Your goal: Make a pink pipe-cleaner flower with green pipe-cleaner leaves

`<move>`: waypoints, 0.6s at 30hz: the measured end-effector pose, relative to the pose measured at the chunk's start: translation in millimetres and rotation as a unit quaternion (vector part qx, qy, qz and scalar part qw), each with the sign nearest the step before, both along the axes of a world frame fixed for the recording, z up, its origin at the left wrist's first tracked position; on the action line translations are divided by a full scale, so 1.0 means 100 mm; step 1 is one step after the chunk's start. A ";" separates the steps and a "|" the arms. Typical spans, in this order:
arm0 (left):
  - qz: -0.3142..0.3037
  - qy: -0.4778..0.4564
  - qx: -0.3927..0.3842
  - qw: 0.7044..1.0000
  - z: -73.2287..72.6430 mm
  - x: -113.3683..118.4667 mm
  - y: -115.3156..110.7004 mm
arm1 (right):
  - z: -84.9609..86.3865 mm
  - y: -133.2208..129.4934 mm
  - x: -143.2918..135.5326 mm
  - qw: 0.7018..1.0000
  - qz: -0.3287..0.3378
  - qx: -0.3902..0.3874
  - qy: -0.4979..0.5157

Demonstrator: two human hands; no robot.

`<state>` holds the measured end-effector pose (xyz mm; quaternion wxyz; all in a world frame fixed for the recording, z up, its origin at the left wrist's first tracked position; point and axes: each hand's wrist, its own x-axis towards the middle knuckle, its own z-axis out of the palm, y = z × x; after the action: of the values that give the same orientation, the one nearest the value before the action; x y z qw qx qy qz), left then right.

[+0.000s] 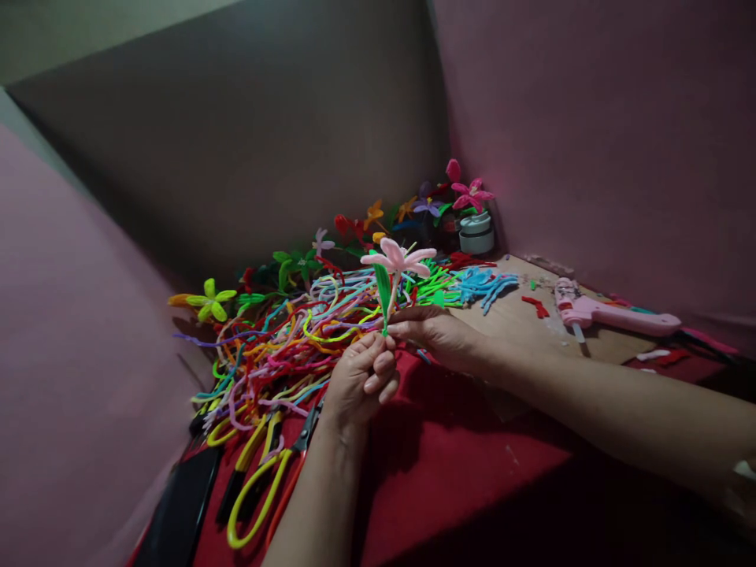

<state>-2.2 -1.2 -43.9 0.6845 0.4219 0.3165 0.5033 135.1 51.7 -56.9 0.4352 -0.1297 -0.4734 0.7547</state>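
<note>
A pale pink pipe-cleaner flower [397,255] stands upright between my two hands, with a long green pipe-cleaner leaf [383,288] beside its stem. My left hand [363,376] is closed, pinching the bottom of the stem where the leaf joins it. From the right, my right hand [440,335] has its thumb and fingers pressed together at the same joint; its fingertips are partly hidden. Behind the flower lies a heap of many-coloured pipe cleaners [277,346].
Scissors with yellow handles [260,496], pliers [251,453] and a dark flat object [180,504] lie at the left. A pink glue gun [620,315] rests on a brown board [502,315] at the right. Finished flowers [211,301] and a small pale container [476,234] stand along the back.
</note>
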 end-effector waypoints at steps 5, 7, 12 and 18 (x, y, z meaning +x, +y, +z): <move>0.005 0.058 0.009 0.998 0.03 0.02 -0.01 | -0.02 0.00 0.00 1.000 -0.013 0.017 -0.020; 0.062 0.141 0.056 0.987 0.04 0.06 -0.01 | -0.03 0.01 0.01 0.999 -0.026 0.029 -0.026; 0.225 0.358 0.185 0.887 -0.01 0.17 0.00 | -0.05 0.00 0.01 0.995 -0.071 0.054 -0.053; 0.187 0.246 0.123 0.943 0.00 0.12 0.00 | -0.04 -0.03 -0.02 0.996 -0.024 0.083 -0.029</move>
<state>10.1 -0.8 -44.2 0.4217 0.5471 0.4835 0.5377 133.0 48.4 -61.4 0.4487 -0.1257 -0.5437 0.6981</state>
